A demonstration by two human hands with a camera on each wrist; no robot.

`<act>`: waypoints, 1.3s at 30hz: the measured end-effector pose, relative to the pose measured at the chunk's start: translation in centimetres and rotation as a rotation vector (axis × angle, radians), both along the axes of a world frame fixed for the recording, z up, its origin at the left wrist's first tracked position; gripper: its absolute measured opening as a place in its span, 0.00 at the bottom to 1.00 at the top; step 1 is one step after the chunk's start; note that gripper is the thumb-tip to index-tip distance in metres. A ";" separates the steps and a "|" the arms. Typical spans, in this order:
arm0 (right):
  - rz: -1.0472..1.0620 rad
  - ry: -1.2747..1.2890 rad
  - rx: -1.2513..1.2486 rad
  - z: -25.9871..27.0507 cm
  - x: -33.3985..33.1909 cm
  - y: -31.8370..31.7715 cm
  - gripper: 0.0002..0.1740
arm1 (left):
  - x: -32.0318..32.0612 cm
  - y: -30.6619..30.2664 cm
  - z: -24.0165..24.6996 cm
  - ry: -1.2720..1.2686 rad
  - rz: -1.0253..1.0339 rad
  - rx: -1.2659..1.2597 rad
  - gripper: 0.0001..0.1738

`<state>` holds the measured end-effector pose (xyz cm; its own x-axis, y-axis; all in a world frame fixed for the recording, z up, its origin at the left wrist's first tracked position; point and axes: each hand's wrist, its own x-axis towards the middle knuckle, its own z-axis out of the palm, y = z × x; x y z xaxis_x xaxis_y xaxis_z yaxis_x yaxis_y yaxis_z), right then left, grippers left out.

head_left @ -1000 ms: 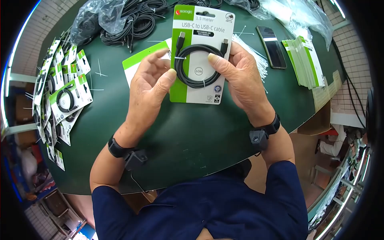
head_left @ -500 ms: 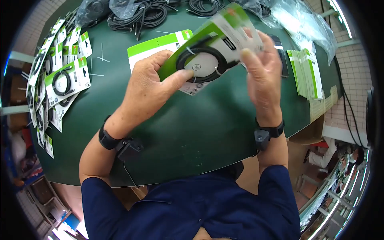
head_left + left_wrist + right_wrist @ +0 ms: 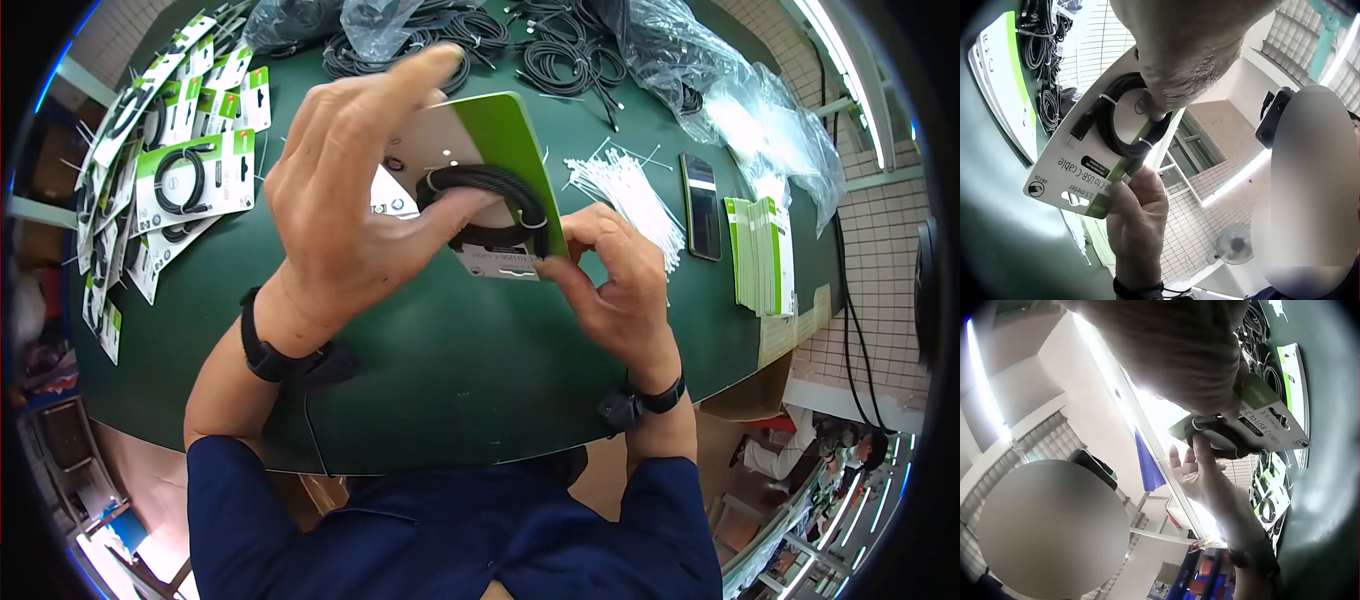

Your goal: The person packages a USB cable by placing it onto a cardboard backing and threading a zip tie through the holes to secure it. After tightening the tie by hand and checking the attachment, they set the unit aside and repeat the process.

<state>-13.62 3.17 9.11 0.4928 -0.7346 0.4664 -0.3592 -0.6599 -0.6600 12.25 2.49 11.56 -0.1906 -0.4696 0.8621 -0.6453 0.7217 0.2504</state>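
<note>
Pinching cable card: left hand, right hand, part-closed; dark cable showing through plastic bag.

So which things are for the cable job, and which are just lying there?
Likely for the job:
held cable
its card
white ties
loose coiled cables
stack of cards
carded cables at left

Probably just lying about:
phone
clear plastic bags
</note>
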 end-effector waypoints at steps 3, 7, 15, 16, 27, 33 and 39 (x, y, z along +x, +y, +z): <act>-0.013 -0.030 0.010 -0.8 0.0 0.0 0.15 | -1.0 -0.5 -0.6 0.211 0.204 0.187 0.41; -0.025 -0.139 0.153 -1.7 0.0 0.0 0.14 | -2.1 -0.7 -2.3 0.843 -0.253 0.625 0.35; 0.033 -0.148 0.297 -2.6 -0.3 -0.8 0.14 | -0.4 0.1 -2.5 0.870 -0.522 1.092 0.23; 0.054 -0.073 0.303 -2.0 -0.2 -0.9 0.15 | -0.4 0.1 -2.5 0.871 -0.524 1.095 0.23; -0.396 0.262 0.198 -2.7 -6.0 -4.6 0.14 | -0.7 0.8 -1.5 0.874 -0.410 0.959 0.23; -0.476 0.453 0.047 -5.4 -6.7 -5.7 0.08 | -0.1 0.6 -1.8 0.788 -0.377 0.919 0.22; -0.481 0.554 -0.093 -6.0 -6.2 -5.3 0.09 | -0.5 0.6 -1.8 0.803 -0.437 0.881 0.21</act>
<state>-19.84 -2.18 3.15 0.3072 -0.8986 0.3133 -0.8874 -0.3894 -0.2469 11.80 3.10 9.76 -0.0445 -0.9708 0.2358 0.1593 0.2261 0.9610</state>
